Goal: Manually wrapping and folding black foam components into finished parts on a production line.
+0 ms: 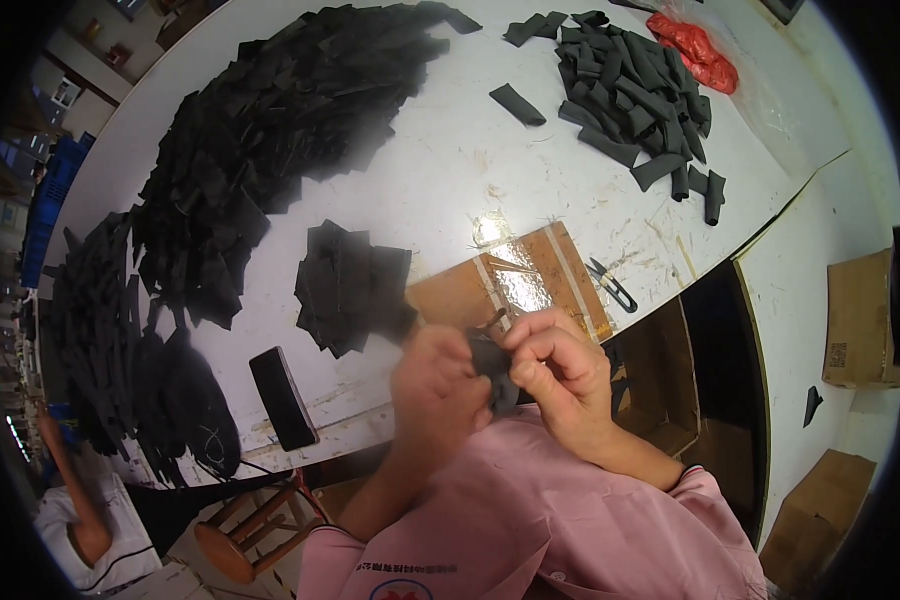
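Observation:
In front of my chest, a small dark grey fabric piece [489, 362] is held between my two hands. My left hand [440, 382], smeared by motion, is closed around its left side. The thumb and fingers of my right hand [566, 378] pinch its right edge. Beneath and beyond them lies a brown board [454, 293] with pale tape strips. Just right of the board are small black-handled thread snips [613, 286]. A short stack of flat dark fabric pieces [350, 285] sits to the left of the board.
A large heap of dark fabric pieces [270, 110] covers the far left; dark strips [100, 330] hang over the left edge. Rolled fabric tubes [625, 85] are piled far right, beside a red bag [692, 50]. A phone [282, 398] lies near the front edge. A co-worker's arm [80, 500] shows lower left.

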The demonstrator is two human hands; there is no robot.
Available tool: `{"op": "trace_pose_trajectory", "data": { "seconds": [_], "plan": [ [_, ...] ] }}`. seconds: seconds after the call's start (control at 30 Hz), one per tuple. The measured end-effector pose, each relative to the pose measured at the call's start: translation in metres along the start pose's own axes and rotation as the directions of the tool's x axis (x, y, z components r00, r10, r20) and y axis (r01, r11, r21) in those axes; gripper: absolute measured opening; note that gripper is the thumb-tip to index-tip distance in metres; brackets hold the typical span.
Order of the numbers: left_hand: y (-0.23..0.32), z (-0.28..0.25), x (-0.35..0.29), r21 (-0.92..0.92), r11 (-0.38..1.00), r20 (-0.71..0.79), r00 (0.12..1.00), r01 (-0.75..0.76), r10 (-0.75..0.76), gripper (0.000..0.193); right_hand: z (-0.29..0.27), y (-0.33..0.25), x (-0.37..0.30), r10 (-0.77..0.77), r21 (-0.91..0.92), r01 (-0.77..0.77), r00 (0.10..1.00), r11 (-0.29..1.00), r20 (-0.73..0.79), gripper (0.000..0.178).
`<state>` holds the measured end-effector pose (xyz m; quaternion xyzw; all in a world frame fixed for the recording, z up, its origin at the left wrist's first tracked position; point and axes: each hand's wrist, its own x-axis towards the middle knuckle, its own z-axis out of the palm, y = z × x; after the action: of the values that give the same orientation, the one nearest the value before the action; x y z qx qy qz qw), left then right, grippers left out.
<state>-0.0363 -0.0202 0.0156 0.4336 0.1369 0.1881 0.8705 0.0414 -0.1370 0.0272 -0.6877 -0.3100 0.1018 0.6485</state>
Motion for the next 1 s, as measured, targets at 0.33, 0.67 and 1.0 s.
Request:
{"op": "trace_pose_trajectory", "data": {
  "seconds": [0.33, 0.67, 1.0],
  "plan": [
    [0.012, 0.014, -0.008, 0.103, 0.990, 0.142, 0.984, 0.092, -0.106, 0.034, -0.007, -0.002, 0.006, -0.328, -0.116, 0.323, 0.944, 0.939, -0.023, 0.008],
    [0.009, 0.024, -0.009, 0.187, 0.977, 0.000, 0.995, -0.098, 0.100, 0.019, -0.007, -0.021, 0.016, -0.317, -0.237, 0.302, 0.948, 0.923, -0.027, 0.008],
    [0.031, 0.019, 0.035, -0.652, 0.600, 0.346, 0.886, 0.463, -0.308, 0.026, -0.018, -0.009, 0.057, 0.308, 0.339, -0.417, 0.892, 0.843, 0.332, 0.020]
  ]
}}
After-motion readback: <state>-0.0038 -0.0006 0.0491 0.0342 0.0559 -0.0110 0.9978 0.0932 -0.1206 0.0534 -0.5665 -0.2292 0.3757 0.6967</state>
